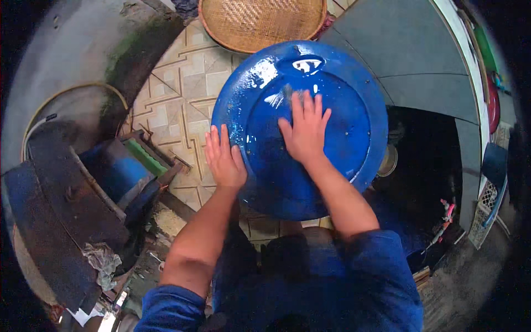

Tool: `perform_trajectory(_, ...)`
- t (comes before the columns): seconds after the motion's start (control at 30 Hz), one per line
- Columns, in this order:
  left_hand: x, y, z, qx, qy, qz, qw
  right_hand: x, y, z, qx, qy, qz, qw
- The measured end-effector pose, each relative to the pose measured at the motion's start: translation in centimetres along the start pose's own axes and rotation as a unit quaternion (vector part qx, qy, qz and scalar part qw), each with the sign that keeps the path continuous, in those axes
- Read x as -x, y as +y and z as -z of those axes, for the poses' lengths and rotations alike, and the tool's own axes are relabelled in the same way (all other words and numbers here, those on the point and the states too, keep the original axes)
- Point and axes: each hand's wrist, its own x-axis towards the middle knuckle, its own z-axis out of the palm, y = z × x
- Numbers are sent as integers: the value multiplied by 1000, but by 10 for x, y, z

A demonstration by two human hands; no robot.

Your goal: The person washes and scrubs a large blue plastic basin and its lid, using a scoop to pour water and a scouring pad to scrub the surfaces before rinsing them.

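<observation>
A large, round, blue plastic piece (343, 116), like the end of a drum or an upturned tub, fills the middle in front of me. Its face is recessed inside a raised rim, and wet patches gleam on it. A slot-like recess shows near the far edge. My right hand (307, 127) lies on the recessed face with fingers stretched out, near a pale smear. Against the left side of the rim rests my left hand (225, 160), its fingers extended and nothing grasped.
Beyond the blue piece is a round woven tray (263, 19) on patterned floor tiles (166, 105). At left are dark boards (61, 193), a blue container (119, 171), a crumpled clear plastic bag (102, 263) and a hose (77, 87). Right, a metal bowl (389, 160) and white crate (487, 207).
</observation>
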Motion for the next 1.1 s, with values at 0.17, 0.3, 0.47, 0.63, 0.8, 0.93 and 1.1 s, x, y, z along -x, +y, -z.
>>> perform_trajectory(0.17,3,-18,-10,-15,-8,9,1000,4,-73,-12,-95,-182,234,950)
perform_trajectory(0.3,0,-7,-6,12,-5,21,1000,-24,-56,-23,-97,-49,246,963)
perform_trajectory(0.47,0,-3,-3,1,-16,22,1000,-115,65,10,127,107,-19,986)
perform_trajectory(0.63,-1,-1,0,-1,-8,8,1000,-143,95,23,131,119,-209,962)
perform_trajectory(0.8,-1,-2,-1,-2,-20,13,1000,-167,-24,-5,-10,75,83,994)
perform_trajectory(0.93,-2,-2,1,-4,-17,19,1000,-141,-73,-21,-14,-5,263,965)
perform_trajectory(1.1,0,-4,2,0,-11,21,1000,-177,25,7,41,72,78,994)
